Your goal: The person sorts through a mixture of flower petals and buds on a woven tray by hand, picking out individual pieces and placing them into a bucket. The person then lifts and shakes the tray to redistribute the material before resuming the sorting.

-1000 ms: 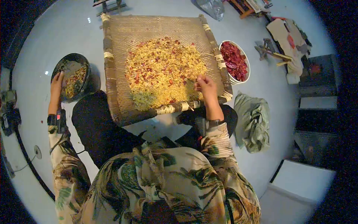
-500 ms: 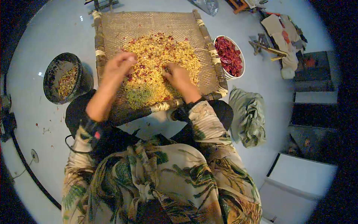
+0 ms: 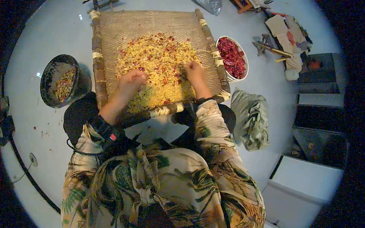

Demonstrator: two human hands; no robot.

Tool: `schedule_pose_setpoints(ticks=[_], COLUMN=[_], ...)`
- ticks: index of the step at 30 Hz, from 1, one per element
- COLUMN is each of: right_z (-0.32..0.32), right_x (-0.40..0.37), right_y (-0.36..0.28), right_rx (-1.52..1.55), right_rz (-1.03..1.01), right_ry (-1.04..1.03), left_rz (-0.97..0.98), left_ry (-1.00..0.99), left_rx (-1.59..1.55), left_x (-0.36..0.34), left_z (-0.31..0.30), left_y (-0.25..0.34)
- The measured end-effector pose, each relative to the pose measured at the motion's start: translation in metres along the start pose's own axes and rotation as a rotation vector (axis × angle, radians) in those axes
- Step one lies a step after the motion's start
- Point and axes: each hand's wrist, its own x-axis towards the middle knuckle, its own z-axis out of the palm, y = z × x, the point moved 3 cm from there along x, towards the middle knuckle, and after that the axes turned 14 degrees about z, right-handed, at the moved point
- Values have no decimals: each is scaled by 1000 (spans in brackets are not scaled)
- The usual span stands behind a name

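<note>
Across my knees lies a woven mesh screen in a rough wooden frame bound with pale cord. A broad heap of yellow seeds with red dried chili flakes covers its middle, and a greenish patch lies near the front edge. My left hand hovers over the heap's left front, thumb and fingers pinched together. Whatever it may hold is too small to make out. At the heap's right side, my right hand has its fingers curled down at the seeds, and its fingertips are partly hidden.
To the right stands a white bucket of red dried chili pieces. A black bucket with stems and scraps sits at the left. A grey-green sack lies on the floor at the right, with a wooden stool and cloths beyond.
My left hand has moved down and slightly right, toward the front edge. My right hand has shifted right, its fingers now curled together. The view has shifted slightly.
</note>
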Motion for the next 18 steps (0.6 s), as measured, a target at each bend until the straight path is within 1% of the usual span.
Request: schedule_pose_setpoints(ticks=[3, 4, 5, 6, 7, 9, 12, 14, 15, 16, 18], right_z=[45, 28, 55, 60, 65, 61, 85, 60, 44, 27, 20], right_x=[-10, -41, -44, -63, -76, -94, -83, -69, -62, -55, -21], right_y=[0, -39, -40, -50, -57, -68, -46, -32, -28, -24, 3], right_rx=[101, 43, -16, -8, 12, -63, -81, -102, -129, -157, -117], right_rz=[-258, -214, -528, -573, -625, -683, -839, -909, -853, -796, -449], right_ry=[29, -193, -18, -39, -165, -336, -214, -123, -80, -37, -100], left_rz=[72, 101, 130, 158, 136, 89, 80, 20, -12, 1, 28], left_ry=[58, 83, 106, 126, 112, 86, 71, 73, 74, 103, 157], left_rx=[73, 81, 90, 99, 89, 67, 6, -7, -16, -48, -114], left_x=[3, 3, 2, 3, 4, 7, 9, 8, 7, 5, 5], left_z=[0, -1, -1, -1, -3, -11, -21, -24, -24, -22, -20], left_y=[-3, -1, 3, 5, 2, -6, -18, -5, 3, 8, 16])
